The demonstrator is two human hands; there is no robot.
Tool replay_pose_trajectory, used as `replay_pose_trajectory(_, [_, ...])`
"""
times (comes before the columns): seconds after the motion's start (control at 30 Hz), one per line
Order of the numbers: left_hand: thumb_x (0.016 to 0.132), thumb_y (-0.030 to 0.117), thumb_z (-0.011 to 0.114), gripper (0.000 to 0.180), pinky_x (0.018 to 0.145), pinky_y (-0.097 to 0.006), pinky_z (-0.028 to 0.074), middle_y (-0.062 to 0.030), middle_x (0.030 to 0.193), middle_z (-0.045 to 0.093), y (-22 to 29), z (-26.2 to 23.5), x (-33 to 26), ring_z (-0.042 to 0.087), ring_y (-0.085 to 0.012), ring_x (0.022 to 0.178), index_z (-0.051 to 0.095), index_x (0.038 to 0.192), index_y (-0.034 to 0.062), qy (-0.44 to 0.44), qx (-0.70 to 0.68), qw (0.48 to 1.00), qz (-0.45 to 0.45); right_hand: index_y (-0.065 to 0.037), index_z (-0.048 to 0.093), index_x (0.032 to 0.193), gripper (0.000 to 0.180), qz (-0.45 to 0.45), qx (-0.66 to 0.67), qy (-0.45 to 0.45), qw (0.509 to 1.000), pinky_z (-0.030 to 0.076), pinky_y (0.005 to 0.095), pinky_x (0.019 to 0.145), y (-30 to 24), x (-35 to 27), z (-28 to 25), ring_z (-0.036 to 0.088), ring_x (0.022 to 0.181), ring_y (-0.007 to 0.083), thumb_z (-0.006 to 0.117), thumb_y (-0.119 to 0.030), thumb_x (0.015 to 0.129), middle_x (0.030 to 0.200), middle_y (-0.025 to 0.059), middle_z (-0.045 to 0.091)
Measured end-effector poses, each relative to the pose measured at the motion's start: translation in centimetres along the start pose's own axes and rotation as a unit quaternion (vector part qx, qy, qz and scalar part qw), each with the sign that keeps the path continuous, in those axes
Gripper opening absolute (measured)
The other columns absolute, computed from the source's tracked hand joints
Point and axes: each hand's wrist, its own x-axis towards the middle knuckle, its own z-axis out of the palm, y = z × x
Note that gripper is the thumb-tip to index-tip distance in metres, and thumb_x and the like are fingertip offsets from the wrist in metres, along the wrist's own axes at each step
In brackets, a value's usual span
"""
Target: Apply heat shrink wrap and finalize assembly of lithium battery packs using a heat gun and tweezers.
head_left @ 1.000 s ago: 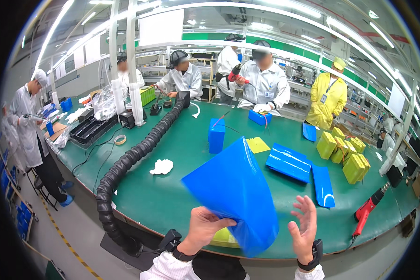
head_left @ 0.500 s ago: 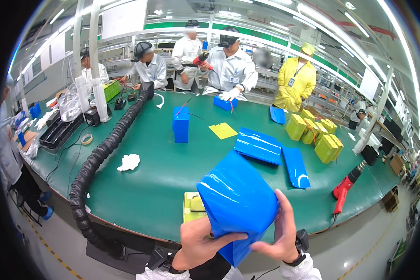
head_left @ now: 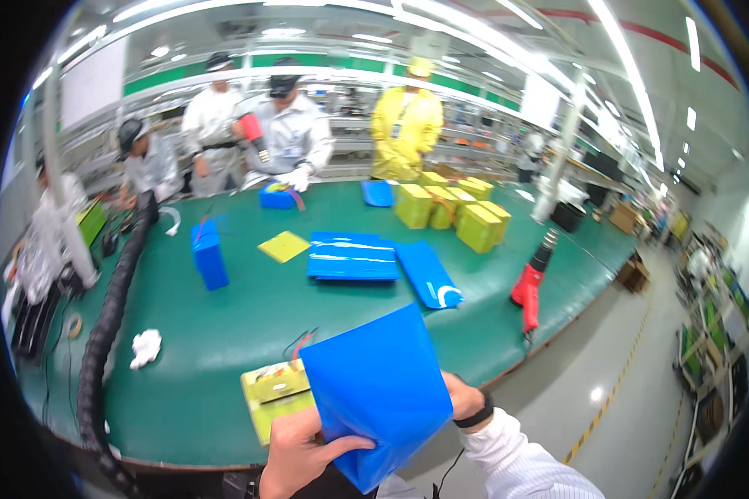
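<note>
A blue plastic shrink sleeve point(head_left: 379, 391) is held up over the near edge of the table, its wide panel facing me. My left hand point(head_left: 295, 453) pinches its lower left side, thumb lying across the front. At the sleeve's right edge is my right hand point(head_left: 462, 399); its fingers are hidden behind or inside the plastic, and I cannot tell which. Just beyond my left hand lies a yellow-green battery pack point(head_left: 266, 403) with red and black wires, partly covered by the sleeve.
Flat blue sleeves point(head_left: 354, 256) lie mid-table beside a yellow sheet point(head_left: 284, 246). A blue-wrapped pack point(head_left: 210, 256) stands left. Several yellow packs point(head_left: 480, 226) and a red heat gun point(head_left: 530, 287) are right. A black hose point(head_left: 100, 349) runs along the left. Co-workers stand across the table.
My view has swung to the right. The sleeve has turned so a broad panel faces me. My right hand's fingers, spread beside it before, have gone out of sight at its edge.
</note>
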Motion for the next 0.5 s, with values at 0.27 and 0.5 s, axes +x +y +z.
replay_pose_trajectory(0.27, [0.079, 0.024, 0.092, 0.038, 0.069, -0.025, 0.049, -0.0017, 0.088, 0.073, -5.3, -1.0, -0.1, 0.063, -0.0102, 0.077, 0.071, 0.097, -0.0031, 0.069, -0.161, 0.977, -0.124, 0.0, 0.022, 0.161, 0.113, -0.056, -0.099, -0.261, 0.959, 0.039, 0.0404, 0.116, 0.2, 2.5, 1.3, 0.046, 0.139, 0.0209, 0.09, -0.04, 0.08, 0.155, 0.0117, 0.045])
replay_pose_trajectory(0.5, [0.095, 0.057, 0.07, 0.068, 0.081, -0.026, 0.05, -0.0045, 0.11, 0.067, -8.8, 0.2, -1.2, 0.061, -0.01, 0.094, 0.06, 0.124, -0.0032, 0.059, -0.139, 0.988, -0.04, -0.003, 0.038, 0.157, 0.077, -0.03, 0.559, -0.368, 0.743, 0.055, 0.0317, 0.095, 4.8, 3.5, 1.0, 0.063, 0.121, 0.0174, 0.033, -0.062, 0.108, 0.143, 0.0089, 0.059])
